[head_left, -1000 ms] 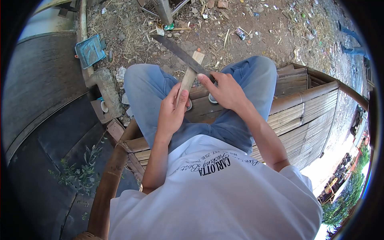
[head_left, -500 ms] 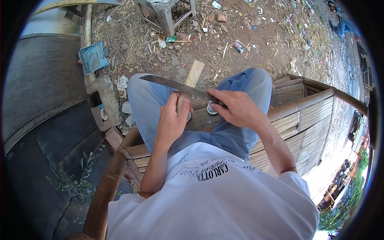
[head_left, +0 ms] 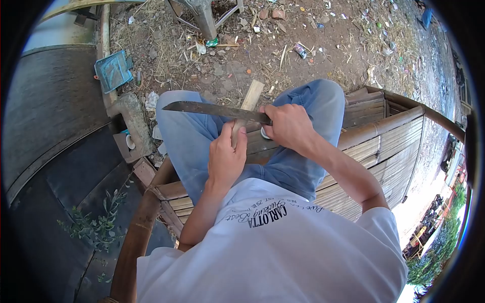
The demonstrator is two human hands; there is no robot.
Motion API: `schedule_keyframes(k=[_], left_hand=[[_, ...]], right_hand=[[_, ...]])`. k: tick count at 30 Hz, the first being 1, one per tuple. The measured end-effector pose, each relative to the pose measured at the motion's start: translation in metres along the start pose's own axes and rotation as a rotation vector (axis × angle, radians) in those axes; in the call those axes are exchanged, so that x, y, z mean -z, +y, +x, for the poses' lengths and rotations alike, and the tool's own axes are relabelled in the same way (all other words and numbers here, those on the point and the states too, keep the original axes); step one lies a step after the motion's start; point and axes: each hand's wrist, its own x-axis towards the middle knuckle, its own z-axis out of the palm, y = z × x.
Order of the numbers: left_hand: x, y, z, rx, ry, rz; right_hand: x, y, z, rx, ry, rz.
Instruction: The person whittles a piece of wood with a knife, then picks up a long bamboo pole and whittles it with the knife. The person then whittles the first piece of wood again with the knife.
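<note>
My right hand is closed around the handle of a machete, whose long dark blade points left above my lap. The handle itself is mostly hidden by my fingers. My left hand grips the near end of a flat, pale wooden stick, with thumb and fingers on either side of it. The blade lies across the stick just beyond my left fingertips, and the stick's far end sticks out past it between my knees. Partly covered by my right hand, a small white round object shows below the blade.
I sit on a bamboo bench with slats and a rounded rail. Ahead, a metal stool stands on littered dirt ground. To the left are a blue plastic tray, a concrete block and a leafy plant.
My right hand has shifted slightly up, and the machete blade has turned closer to level, its tip lower and farther left. My left hand and the stick have moved a little to the right.
</note>
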Motion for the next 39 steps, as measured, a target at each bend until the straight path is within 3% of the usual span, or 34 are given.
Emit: schedule_keyframes(k=[2,5,7,14,17,19,25,29,34,37,39], left_hand=[[0.001,0.002,0.0,0.017,0.011,0.003],[0.004,0.003,0.002,0.095,-0.01,0.026],[0.002,-0.002,-0.001,0.008,0.068,0.047],[0.005,-0.002,0.001,0.017,0.075,0.05],[0.01,-0.002,0.006,0.104,0.006,-0.012],[0.014,-0.001,0.005,0.134,-0.012,-0.151],[0.025,0.0,0.011,0.158,-0.145,-0.226],[0.025,0.014,0.024,0.127,-0.135,-0.441],[0.026,0.015,0.042,0.188,-0.294,-0.629],[0.019,0.016,0.043,0.239,-0.232,-0.698],[0.023,0.015,0.043,0.224,-0.281,-0.703]], right_hand=[[0.003,0.007,0.011,-0.075,0.108,0.085],[-0.005,-0.002,0.009,-0.066,0.06,0.03],[-0.004,-0.001,0.01,-0.057,0.062,0.03],[0.0,-0.003,0.01,0.006,0.074,0.002],[0.014,0.008,0.02,-0.123,0.133,0.061],[0.03,0.007,0.02,-0.323,0.037,0.48],[0.018,-0.008,-0.002,-0.297,0.22,0.87],[0.036,-0.026,-0.015,-0.325,0.172,0.839],[0.031,-0.025,-0.023,-0.135,0.3,0.463],[0.033,-0.031,-0.024,-0.15,0.166,0.224],[0.032,-0.027,-0.023,-0.148,0.212,0.24]])
